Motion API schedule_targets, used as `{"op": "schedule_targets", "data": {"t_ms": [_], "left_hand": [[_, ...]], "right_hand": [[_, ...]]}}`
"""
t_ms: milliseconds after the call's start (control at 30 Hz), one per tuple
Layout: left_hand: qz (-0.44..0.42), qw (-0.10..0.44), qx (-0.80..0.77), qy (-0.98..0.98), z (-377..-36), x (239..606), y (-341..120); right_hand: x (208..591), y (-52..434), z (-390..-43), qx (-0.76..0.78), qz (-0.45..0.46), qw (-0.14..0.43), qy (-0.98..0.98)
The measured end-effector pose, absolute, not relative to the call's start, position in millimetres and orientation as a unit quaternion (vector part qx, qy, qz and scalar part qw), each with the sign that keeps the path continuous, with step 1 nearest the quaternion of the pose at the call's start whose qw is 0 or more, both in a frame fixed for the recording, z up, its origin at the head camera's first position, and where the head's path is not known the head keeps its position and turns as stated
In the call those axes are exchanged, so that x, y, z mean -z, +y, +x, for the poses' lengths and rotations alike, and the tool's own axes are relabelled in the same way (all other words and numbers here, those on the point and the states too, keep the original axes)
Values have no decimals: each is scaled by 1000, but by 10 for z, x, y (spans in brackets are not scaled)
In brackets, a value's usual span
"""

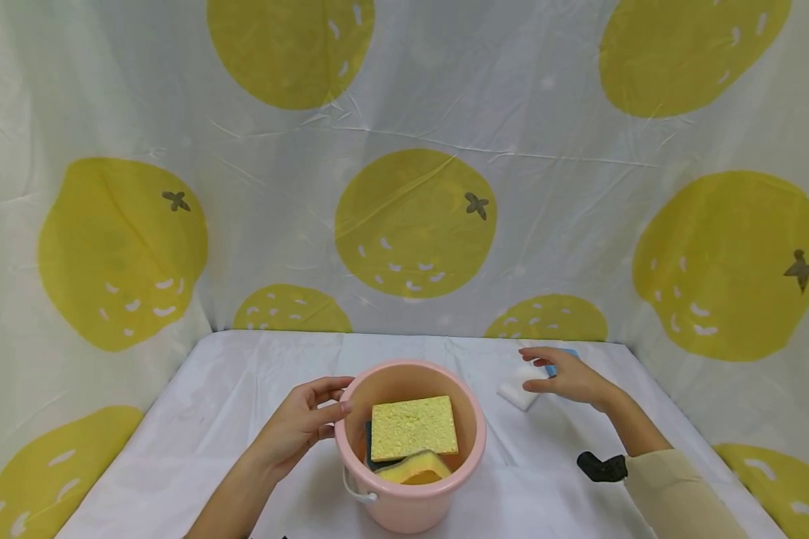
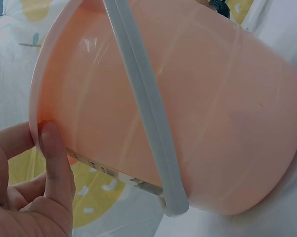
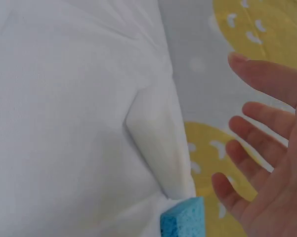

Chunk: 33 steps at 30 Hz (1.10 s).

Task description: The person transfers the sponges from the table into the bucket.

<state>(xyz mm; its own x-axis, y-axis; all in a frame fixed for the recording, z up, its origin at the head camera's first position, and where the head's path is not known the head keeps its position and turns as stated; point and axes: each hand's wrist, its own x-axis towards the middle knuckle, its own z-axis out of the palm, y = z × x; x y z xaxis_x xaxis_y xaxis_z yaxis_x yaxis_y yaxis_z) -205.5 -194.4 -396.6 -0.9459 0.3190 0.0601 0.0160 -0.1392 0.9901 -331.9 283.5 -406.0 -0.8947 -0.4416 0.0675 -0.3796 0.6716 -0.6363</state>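
Note:
A pink bucket [image 1: 404,515] stands at the front middle of the table, and my left hand [image 1: 300,427] pinches its rim on the left between thumb and fingers. Inside lie a rectangular yellow sponge [image 1: 414,428], a second yellow sponge [image 1: 414,470] with a greyish layer, and a dark piece [image 1: 371,453] mostly hidden behind them. Right of the bucket, my right hand [image 1: 569,378] is held with fingers spread and nothing in its grasp. Close by it are a white sponge block [image 3: 155,143] and a blue sponge [image 3: 183,222], both partly covered by that hand in the head view.
The bucket's pale handle [image 2: 146,103] hangs down along its outside. A white cloth [image 1: 256,367] covers the table, and a curtain [image 1: 418,314] printed with yellow fruit stands behind and at both sides. A black object [image 1: 601,468] sits by my right sleeve.

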Motion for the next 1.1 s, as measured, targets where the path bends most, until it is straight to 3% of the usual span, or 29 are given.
{"op": "schedule_targets", "data": {"t_ms": [367, 767, 1100], "left_hand": [[129, 101, -747, 644, -2061, 3978, -1955], [134, 99, -746, 644, -2078, 3992, -1942], [134, 99, -747, 644, -2085, 4002, -1945]], "right_hand": [[4471, 2988, -3494, 368, -174, 76, 910], [4530, 3011, -3634, 332, -172, 136, 917], [4553, 2982, -3748, 292, -183, 139, 928]]}}
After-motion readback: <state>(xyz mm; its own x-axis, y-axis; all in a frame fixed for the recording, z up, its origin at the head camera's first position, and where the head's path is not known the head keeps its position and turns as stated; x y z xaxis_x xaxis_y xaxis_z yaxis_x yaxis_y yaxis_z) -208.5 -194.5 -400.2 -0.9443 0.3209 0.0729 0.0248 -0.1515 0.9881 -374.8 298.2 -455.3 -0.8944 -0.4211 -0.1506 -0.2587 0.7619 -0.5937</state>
